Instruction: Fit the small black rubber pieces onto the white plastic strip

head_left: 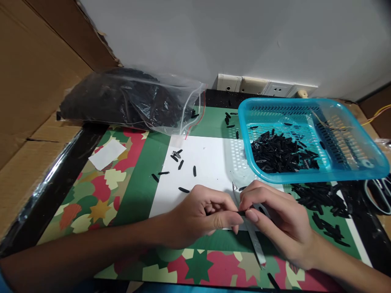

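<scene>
Thumb and fingers of my left hand [210, 211] pinch one end of a small black strip [241, 213]. My right hand [275, 215] pinches the other end, and the fingertips of both hands nearly meet. Most of the strip is hidden by the fingers. Beneath the hands, a slim silver-grey tool with a pointed tip [255, 246] lies slantwise across the white sheet [210, 154]. Several loose black pieces [181, 164] are scattered on that sheet, left of and beyond my left hand.
A blue plastic basket [314, 177] at the back right holds many black pieces. More black pieces [324, 197] lie beside my right hand, near scissors [377, 195]. A zip bag of black material [128, 97] stands back left. A white paper [107, 154] lies on the left; wall sockets [279, 88] are behind.
</scene>
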